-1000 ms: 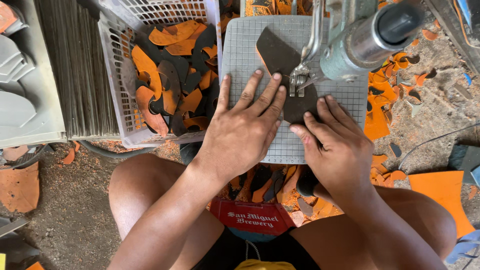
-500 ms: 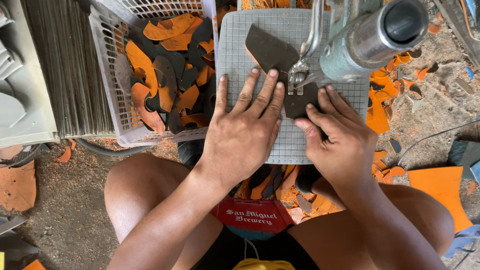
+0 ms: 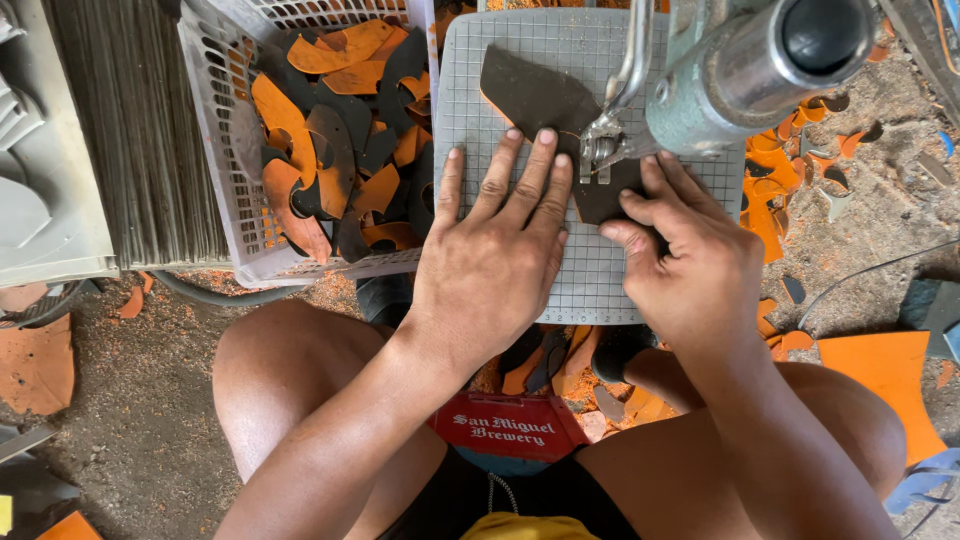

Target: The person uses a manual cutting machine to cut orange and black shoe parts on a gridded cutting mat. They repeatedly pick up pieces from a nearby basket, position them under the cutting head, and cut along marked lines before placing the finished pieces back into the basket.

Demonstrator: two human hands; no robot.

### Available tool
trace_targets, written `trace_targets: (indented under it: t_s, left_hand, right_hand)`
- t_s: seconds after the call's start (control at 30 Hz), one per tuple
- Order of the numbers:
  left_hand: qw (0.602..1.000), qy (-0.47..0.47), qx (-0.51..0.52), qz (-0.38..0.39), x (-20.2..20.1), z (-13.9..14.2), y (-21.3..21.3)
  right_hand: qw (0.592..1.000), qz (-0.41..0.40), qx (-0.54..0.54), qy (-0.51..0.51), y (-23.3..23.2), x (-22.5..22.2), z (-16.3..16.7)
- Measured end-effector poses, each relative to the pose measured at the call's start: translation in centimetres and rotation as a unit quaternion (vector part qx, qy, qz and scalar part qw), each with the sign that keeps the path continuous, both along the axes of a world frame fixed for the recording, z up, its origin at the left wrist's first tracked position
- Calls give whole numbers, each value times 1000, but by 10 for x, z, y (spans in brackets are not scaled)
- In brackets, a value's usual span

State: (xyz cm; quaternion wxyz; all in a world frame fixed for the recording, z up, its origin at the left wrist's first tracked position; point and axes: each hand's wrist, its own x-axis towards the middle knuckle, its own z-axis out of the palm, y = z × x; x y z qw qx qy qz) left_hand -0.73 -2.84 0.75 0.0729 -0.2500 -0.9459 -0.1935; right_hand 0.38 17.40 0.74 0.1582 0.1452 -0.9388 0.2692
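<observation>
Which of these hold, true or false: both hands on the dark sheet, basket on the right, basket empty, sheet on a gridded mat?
1. Both hands press the dark sheet flat: left hand, right hand. True.
2. The white basket sits to the person's right. False: it stands on the left, beside the mat.
3. The basket is empty. False: it holds orange and dark offcuts.
4. The sheet lies on a grey gridded mat under the machine head. True.
</observation>
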Motion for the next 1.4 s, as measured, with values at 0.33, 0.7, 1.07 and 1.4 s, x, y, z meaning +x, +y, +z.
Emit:
trace_targets:
  t_s: [0.33,0.7,1.07,1.4]
  left_hand:
    - [1000,-5,-5,10,0,2,1]
    - [1000,-4,-21,23,1,0,4]
    - [999,1,0,41,2,-3,10]
    - [998,25,2,65,3,-4,17]
  right_hand:
    - [998,3,-57,-33,5,-5,-2]
    - [998,11,-49,-48,8,-12,3]
    - [998,13,-40,-45,12,-18,-1]
    - [999,9,-8,-45,21,-26,-6]
